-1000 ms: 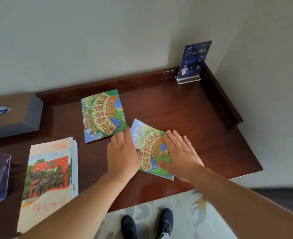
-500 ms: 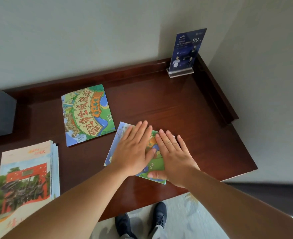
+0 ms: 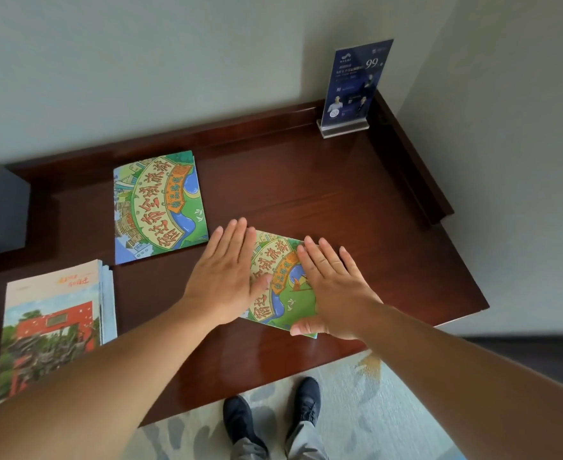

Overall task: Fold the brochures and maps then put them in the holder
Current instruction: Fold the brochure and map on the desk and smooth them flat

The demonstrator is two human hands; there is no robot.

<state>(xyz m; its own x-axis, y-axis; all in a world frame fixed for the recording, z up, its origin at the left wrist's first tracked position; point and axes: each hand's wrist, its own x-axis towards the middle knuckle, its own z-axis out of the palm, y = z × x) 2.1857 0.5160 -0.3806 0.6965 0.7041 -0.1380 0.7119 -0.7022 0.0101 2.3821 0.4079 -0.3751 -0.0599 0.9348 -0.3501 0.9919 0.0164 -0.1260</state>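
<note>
Both hands flat, fingers straight: left hand (image 3: 225, 277) and right hand (image 3: 331, 290) pressing the folded map (image 3: 278, 283) at frame center on the desk (image 3: 356, 220). I'd sweep outward firmly to crisp that crease.

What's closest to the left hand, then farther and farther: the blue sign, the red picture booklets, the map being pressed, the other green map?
1. the map being pressed: right under the left hand.
2. the other green map: just past that hand, up-left.
3. the red picture booklets: farther off to the left.
4. the blue sign: far back right corner.
</note>
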